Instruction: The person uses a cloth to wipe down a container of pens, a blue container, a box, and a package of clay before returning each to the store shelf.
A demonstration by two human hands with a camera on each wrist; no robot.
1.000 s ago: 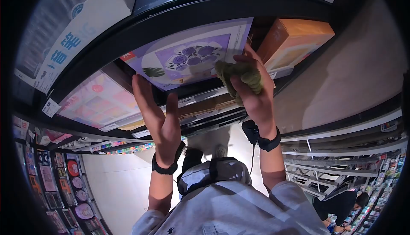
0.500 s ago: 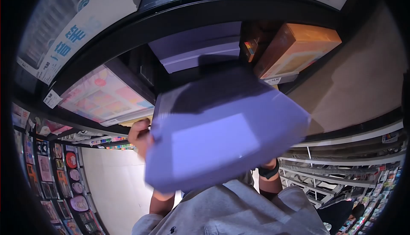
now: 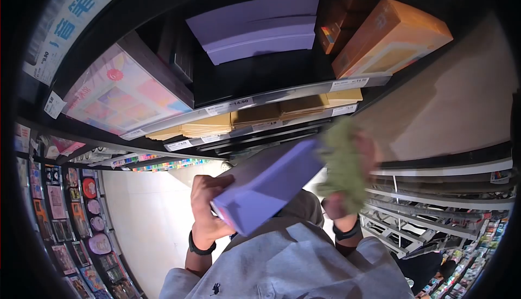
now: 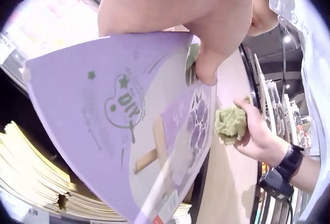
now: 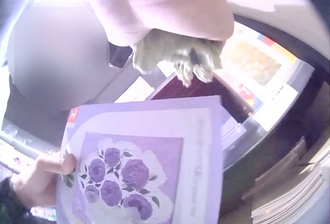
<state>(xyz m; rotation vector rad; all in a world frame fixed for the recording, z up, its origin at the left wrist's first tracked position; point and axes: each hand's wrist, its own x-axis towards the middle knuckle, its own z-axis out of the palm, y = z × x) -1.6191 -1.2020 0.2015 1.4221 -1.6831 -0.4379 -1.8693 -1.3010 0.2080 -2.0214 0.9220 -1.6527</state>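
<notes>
My left hand (image 3: 209, 206) grips one end of a purple box (image 3: 271, 185), thumb on its printed face in the left wrist view. That face carries purple roses (image 5: 135, 172) and a green DIY logo (image 4: 124, 105). The box is tilted in front of my body, off the shelf. My right hand (image 4: 258, 136) holds a crumpled green cloth (image 4: 230, 123) beside the box, apart from it. In the head view the cloth and right hand are blurred.
More purple boxes (image 3: 260, 27) stand at the back of the black shelf (image 3: 255, 82). A pink box (image 3: 130, 92) is at its left, an orange box (image 3: 393, 38) at its right. Tan envelopes (image 3: 206, 127) lie on the tier below. White racks (image 3: 396, 190) stand to the right.
The purple box has come out of the shelf toward my body and turned onto its edge. My left hand keeps its end; my right hand has moved off the box with the cloth.
</notes>
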